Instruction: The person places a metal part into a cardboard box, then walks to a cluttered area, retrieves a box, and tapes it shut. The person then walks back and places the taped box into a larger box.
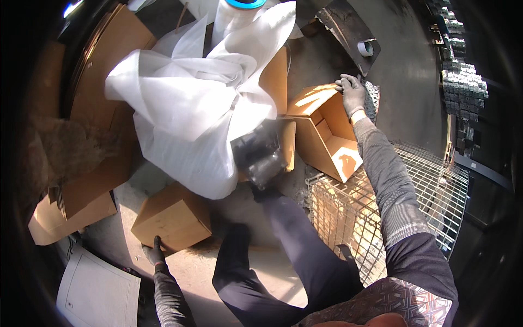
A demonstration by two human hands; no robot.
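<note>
My right hand (352,95), in a grey glove, pinches the top edge of an open cardboard box (311,133). That box lies tilted with its opening toward me, above the corner of a wire mesh cage (436,191). Low on the left, my gloved left hand (154,254) grips the lower edge of another cardboard box (171,218). Its thumb rests on the box's face, and the other fingers are partly hidden. Between the two boxes spreads a large crumpled white foam sheet (185,120). A blurred dark bundle (259,155) sits against the sheet's right side.
Flattened cardboard (109,60) leans at the left. A white panel (98,289) stands at lower left. At the back are a white roll with a blue core (245,3) and a tape roll (365,49) on a dark board (346,27). Metal parts (463,82) are stacked at the far right.
</note>
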